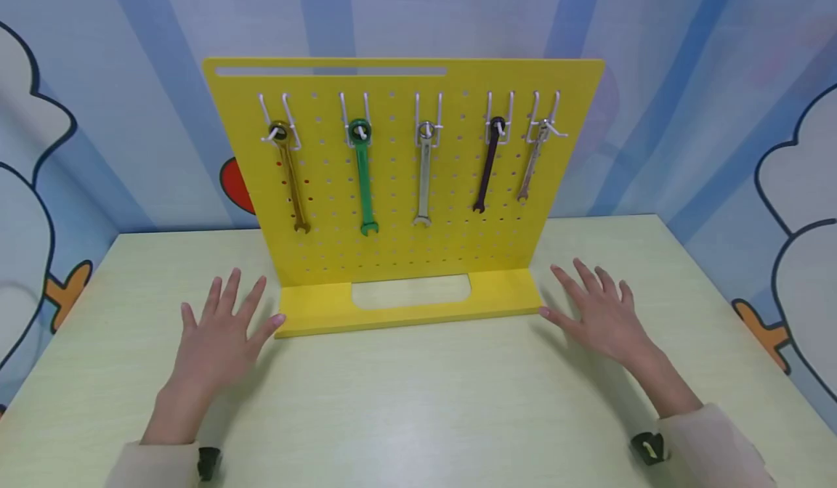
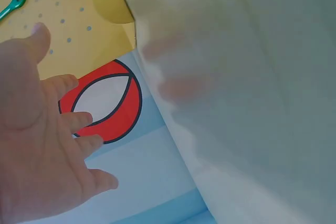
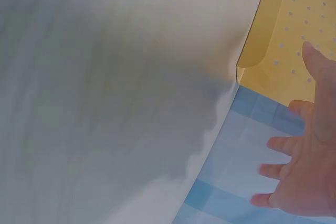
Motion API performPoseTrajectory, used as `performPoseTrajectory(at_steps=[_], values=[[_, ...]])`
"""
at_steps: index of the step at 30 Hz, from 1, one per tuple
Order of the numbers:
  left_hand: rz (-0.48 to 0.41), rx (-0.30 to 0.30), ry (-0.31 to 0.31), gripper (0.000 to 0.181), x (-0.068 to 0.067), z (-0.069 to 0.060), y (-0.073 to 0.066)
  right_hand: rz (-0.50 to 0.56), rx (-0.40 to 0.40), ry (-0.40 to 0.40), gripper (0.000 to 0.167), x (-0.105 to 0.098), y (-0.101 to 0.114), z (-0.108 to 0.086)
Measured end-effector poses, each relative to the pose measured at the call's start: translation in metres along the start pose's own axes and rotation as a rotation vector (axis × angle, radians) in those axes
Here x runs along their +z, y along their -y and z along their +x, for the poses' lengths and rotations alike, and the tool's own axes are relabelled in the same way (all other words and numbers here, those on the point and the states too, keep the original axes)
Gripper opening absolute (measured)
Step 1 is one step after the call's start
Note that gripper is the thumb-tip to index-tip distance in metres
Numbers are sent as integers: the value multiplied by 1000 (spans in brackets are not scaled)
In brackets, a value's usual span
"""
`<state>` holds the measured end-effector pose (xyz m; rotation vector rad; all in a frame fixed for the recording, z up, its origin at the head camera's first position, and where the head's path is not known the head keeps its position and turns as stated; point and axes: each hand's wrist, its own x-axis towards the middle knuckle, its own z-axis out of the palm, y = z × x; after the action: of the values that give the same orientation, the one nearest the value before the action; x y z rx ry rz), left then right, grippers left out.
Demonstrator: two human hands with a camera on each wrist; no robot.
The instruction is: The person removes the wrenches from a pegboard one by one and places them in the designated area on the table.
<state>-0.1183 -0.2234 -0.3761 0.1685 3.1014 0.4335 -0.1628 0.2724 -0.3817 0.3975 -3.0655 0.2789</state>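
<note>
A yellow pegboard (image 1: 399,248) stands upright on the table, and wrenches hang from its white hooks. From left to right they are a gold wrench (image 1: 293,183), a green wrench (image 1: 364,183), a silver wrench (image 1: 424,179), a black wrench (image 1: 487,172) and a smaller silver wrench (image 1: 532,165). Beside the board's left base corner, my left hand (image 1: 219,346) has its fingers spread and holds nothing. My right hand (image 1: 604,321) is likewise spread and bare, its thumb near the right base corner. Whether either thumb touches the base, I cannot tell.
The pale wooden table (image 1: 418,401) extends in front of the board and to both sides. Behind it hangs a blue striped backdrop (image 1: 418,9) with cartoon drawings. A cut-out slot opens in the board's base, and a long one near its top edge.
</note>
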Motion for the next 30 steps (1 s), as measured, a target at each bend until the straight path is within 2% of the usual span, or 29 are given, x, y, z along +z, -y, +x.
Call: performPoseTrajectory(at_steps=[6,9,15,19,26,30], values=[[-105,-22,2,79,-7,10,4,61,-5,14,74,-4,1,2],[-151,-25,-1,81,-12,15,5,132,-20,12,72,-4,1,3],[-237,-60,34,85,-20,27,7,295,-63,30,69,-6,0,5],[-304,-82,40,86,-26,38,8,363,-74,42,67,-8,-1,7],[-442,-173,6,77,-34,57,5,388,-99,71,65,-7,-2,8],[-557,-165,-41,68,-41,63,0,385,-108,72,64,-6,-3,8]])
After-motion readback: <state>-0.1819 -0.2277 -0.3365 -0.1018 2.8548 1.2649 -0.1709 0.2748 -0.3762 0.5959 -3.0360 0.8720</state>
